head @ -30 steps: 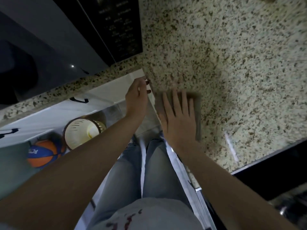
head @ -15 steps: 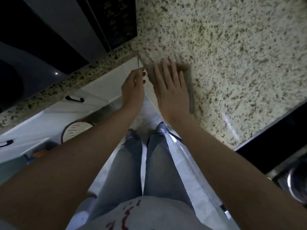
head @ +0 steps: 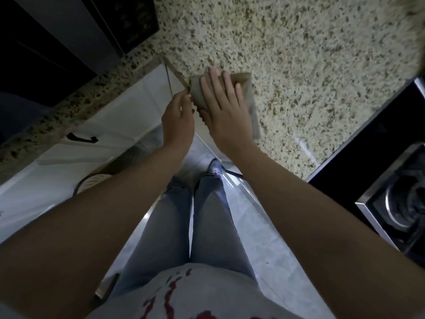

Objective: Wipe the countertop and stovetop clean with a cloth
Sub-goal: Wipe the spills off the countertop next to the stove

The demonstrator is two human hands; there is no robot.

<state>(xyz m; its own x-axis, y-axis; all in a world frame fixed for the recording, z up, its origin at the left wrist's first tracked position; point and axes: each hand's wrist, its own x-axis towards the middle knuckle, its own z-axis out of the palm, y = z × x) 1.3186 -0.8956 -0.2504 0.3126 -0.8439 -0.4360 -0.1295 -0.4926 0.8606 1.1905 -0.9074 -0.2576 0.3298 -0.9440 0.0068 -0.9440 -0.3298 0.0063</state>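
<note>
Two bare hands meet at the near corner of a speckled granite surface [head: 299, 54]. The right hand [head: 226, 107] lies flat, fingers straight and slightly spread, pressing a brownish cloth [head: 249, 93] down onto the stone right at the edge; part of the cloth shows past the fingertips and along the right side of the hand. The left hand [head: 178, 120] is just beside it, off the edge of the surface, its fingers bent toward the cloth's near-left corner; whether its grip actually pinches the cloth or only touches it cannot be told from this angle. To the right, well apart from the cloth, the black stovetop [head: 377, 143] is set into the surface, with a round burner [head: 407, 203] in a metal frame. At upper left a dark appliance panel [head: 135, 17] stands against the stone. Below the edge run white cabinet fronts, one with a black handle [head: 81, 138]. A round, pale container [head: 94, 180] sits on the floor behind the left forearm. The person's legs in light blue jeans [head: 184, 226] and one shoe [head: 215, 169] show above pale floor tiles.
</note>
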